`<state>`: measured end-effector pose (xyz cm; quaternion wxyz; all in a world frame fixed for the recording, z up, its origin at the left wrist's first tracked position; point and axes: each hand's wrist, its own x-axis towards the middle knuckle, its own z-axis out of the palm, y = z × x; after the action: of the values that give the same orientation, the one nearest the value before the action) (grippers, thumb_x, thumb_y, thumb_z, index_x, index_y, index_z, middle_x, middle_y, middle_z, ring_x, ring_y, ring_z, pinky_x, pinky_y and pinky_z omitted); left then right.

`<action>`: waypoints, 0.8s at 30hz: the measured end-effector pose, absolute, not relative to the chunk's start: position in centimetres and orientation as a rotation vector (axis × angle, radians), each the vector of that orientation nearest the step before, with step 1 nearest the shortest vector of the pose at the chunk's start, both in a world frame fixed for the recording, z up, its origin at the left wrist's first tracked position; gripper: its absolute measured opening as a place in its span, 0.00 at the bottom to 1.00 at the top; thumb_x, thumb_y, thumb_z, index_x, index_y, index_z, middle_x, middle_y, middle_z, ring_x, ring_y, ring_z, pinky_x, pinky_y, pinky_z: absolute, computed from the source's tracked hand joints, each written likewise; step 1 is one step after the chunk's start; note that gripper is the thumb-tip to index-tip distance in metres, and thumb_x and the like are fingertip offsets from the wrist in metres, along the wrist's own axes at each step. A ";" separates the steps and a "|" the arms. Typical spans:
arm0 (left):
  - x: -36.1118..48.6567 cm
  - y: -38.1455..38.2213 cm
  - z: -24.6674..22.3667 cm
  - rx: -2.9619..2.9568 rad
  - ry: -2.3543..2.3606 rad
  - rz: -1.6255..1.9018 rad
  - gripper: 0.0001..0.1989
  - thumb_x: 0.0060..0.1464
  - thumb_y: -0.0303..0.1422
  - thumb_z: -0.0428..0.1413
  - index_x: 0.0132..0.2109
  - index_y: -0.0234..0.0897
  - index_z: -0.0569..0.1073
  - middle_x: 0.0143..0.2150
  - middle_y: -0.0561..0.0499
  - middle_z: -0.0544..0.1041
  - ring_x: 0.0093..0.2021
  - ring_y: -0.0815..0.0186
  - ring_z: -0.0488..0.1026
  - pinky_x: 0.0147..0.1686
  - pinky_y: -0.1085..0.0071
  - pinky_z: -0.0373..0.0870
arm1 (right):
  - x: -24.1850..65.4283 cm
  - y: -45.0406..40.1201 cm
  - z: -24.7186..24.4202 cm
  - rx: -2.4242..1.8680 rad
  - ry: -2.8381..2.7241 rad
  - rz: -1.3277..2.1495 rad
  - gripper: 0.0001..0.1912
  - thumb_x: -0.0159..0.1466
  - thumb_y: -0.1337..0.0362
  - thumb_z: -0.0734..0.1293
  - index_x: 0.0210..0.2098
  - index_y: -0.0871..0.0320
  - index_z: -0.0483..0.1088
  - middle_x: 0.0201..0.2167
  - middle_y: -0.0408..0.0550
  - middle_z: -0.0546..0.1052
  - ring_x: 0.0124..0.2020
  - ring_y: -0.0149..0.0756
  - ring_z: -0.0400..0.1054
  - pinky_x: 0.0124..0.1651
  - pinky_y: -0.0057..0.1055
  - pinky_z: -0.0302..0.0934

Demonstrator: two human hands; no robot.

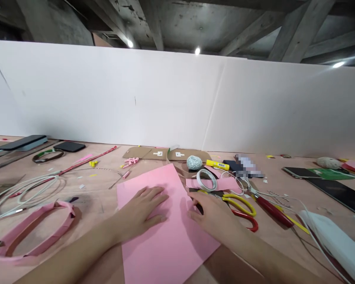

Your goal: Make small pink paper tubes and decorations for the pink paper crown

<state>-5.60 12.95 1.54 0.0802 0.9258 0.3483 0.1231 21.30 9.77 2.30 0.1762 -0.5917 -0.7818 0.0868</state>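
Observation:
A large sheet of pink paper [165, 252] lies in the middle of the table, its top corner pointing away from me. My left hand [142, 209] rests flat on the sheet with its fingers spread. At the sheet's right edge is my right hand [208, 215], its fingers bent and a small dark thing at the fingertips that I cannot make out. Close by on the right are scissors with yellow handles [241, 204], red handles [248, 221] and a roll of white tape [206, 180]. A pink paper strip [225, 184] lies behind the tape.
On the left are a pink paper ring [41, 213], a coiled white cable [32, 185] and a phone [69, 146]. A patterned ball [194, 162], yellow glue stick [217, 164], red-handled tool [273, 212] and white cloth [337, 240] lie right. A white panel [165, 98] stands behind.

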 end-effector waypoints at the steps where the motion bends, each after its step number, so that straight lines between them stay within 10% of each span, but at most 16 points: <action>1: -5.6 12.9 1.6 2.769 1.045 0.386 0.27 0.66 0.48 0.49 0.67 0.48 0.63 0.69 0.45 0.65 0.70 0.51 0.59 0.66 0.52 0.57 | 20.9 10.1 2.2 -1.673 -2.207 0.267 0.18 0.61 0.64 0.68 0.50 0.51 0.73 0.41 0.47 0.82 0.39 0.45 0.76 0.35 0.32 0.59; 11: -6.2 12.8 2.5 2.697 0.937 0.276 0.29 0.65 0.48 0.51 0.68 0.42 0.62 0.71 0.41 0.61 0.69 0.50 0.59 0.65 0.54 0.62 | 20.1 13.4 1.6 -1.564 -2.006 0.636 0.21 0.58 0.69 0.66 0.51 0.52 0.71 0.36 0.42 0.78 0.32 0.38 0.71 0.33 0.31 0.60; 21: -6.4 13.8 1.7 2.716 1.117 0.345 0.33 0.62 0.54 0.50 0.68 0.45 0.62 0.72 0.42 0.59 0.71 0.46 0.55 0.68 0.46 0.53 | 24.7 14.1 2.4 -1.631 -2.073 0.042 0.12 0.68 0.64 0.61 0.42 0.54 0.77 0.49 0.52 0.79 0.54 0.48 0.69 0.52 0.40 0.60; 24: -6.5 14.0 1.5 2.688 1.245 0.272 0.38 0.59 0.59 0.50 0.69 0.45 0.61 0.74 0.42 0.55 0.73 0.45 0.50 0.68 0.45 0.50 | 25.8 15.2 2.7 -1.683 -2.029 0.124 0.10 0.65 0.59 0.65 0.37 0.54 0.78 0.41 0.49 0.82 0.45 0.45 0.73 0.45 0.37 0.62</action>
<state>-6.54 14.04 1.54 0.0830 0.9004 0.4171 0.0912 25.83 15.23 2.67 0.2486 -0.6178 -0.7446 0.0454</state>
